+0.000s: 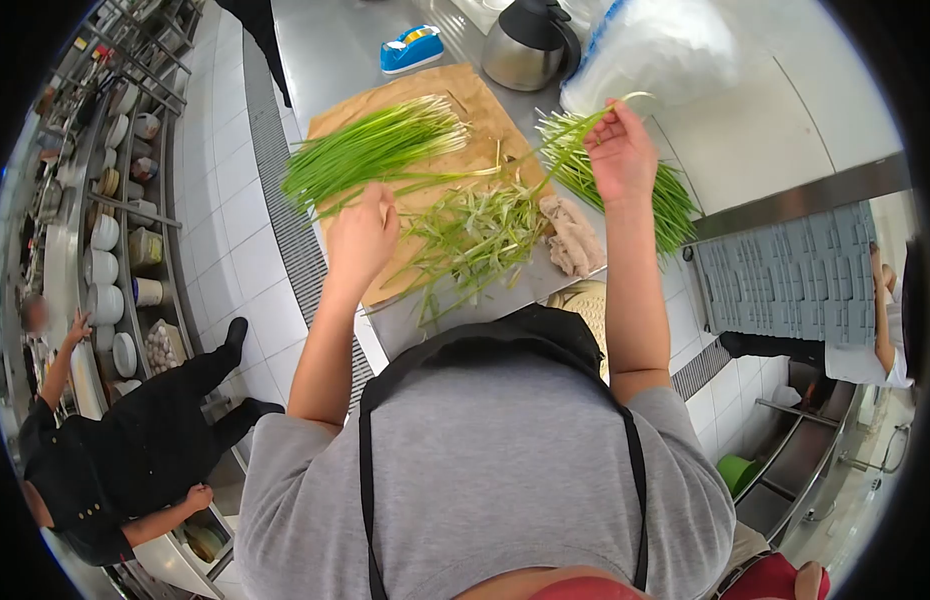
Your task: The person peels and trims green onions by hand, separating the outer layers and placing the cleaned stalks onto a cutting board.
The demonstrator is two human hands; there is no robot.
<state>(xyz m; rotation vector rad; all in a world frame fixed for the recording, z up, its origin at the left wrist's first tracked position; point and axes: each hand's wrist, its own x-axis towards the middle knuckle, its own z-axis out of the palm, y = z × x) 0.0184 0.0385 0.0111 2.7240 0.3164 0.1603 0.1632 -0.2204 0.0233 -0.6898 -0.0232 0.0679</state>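
Observation:
My right hand [622, 150] is raised over the right side of the work, its fingers pinched on a chive stalk [637, 97]. My left hand [365, 235] is closed at the ends of a few chives [445, 180] that stretch out to the right. Just beyond it, a neat bundle of long green chives [375, 150] with white ends lies on brown paper [450, 90]. Between my hands is a loose heap of pale, limp trimmings [475, 225]. A second chive bundle [673, 205] lies partly hidden behind my right forearm.
A crumpled beige cloth [572, 238] lies at the counter's near edge. Farther back stand a blue tape dispenser [412, 49], a steel jug [526, 45] and a clear plastic bag [655, 50]. A co-worker in black [125, 440] is at the left; stacked grey trays [790, 275] are at the right.

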